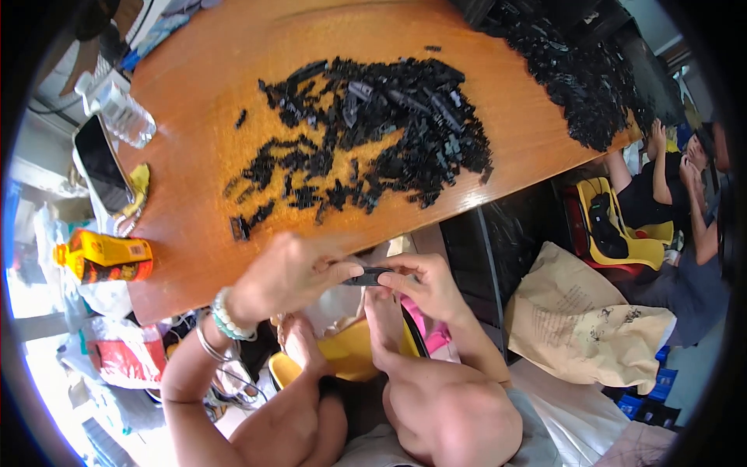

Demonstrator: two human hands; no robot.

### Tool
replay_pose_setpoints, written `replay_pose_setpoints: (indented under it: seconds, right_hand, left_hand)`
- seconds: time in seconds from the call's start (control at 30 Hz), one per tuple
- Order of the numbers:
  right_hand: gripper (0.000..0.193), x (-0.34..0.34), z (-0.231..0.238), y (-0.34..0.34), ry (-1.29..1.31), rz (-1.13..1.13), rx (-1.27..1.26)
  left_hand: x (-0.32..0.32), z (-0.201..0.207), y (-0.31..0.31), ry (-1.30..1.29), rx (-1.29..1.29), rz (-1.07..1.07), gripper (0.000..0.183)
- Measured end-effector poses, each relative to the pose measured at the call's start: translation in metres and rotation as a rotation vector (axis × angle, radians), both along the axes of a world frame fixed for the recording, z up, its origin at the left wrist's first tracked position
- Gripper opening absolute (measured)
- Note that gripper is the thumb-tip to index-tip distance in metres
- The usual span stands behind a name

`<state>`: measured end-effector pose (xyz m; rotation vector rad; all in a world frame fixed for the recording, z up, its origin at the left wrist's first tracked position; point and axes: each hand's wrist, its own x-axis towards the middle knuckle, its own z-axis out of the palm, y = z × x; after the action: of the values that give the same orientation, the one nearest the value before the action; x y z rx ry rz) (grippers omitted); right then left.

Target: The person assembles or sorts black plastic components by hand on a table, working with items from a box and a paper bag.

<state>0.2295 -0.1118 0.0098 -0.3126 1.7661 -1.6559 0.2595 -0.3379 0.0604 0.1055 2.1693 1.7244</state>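
1. Before you stands a brown wooden table [183, 183], set at a slant, its glossy top shining near your edge.
2. Strong white light [35, 280] washes out your left side; its source is lost in the glare.
3. To your right stands a yellow chair [591, 189].
4. Farther down that side, you see a patch of pale grey floor [699, 372].

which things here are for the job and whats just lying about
Likely the job:
dark elongated piece, pinched by left hand and right hand
central pile of black parts
wooden table

Seemingly lying about:
smartphone
clear plastic bottle
yellow-and-orange bottle
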Motion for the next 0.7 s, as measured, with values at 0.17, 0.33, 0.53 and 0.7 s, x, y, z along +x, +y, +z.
replay_pose_setpoints:
  seconds: [0.17,0.33,0.53,0.7]
  right_hand:
    - [0.022,0.001,-0.076,0.003,-0.014,-0.319,-0.045]
    - [0.017,-0.024,-0.145,0.008,0.059,-0.549,0.107]
    - [0.017,-0.072,-0.243,0.118,0.148,-1.003,0.198]
    - [0.015,-0.046,-0.361,0.175,-0.182,-0.245,1.021]
  left_hand:
    - [-0.006,0.017,-0.024,0.352,-0.257,0.329,0.023]
    - [0.004,0.001,-0.026,0.512,-0.449,0.299,0.027]
    - [-0.023,-0.010,0.000,0.778,-0.810,-0.025,0.059]
    - [-0.037,-0.035,0.024,0.997,-1.197,-0.537,0.048]
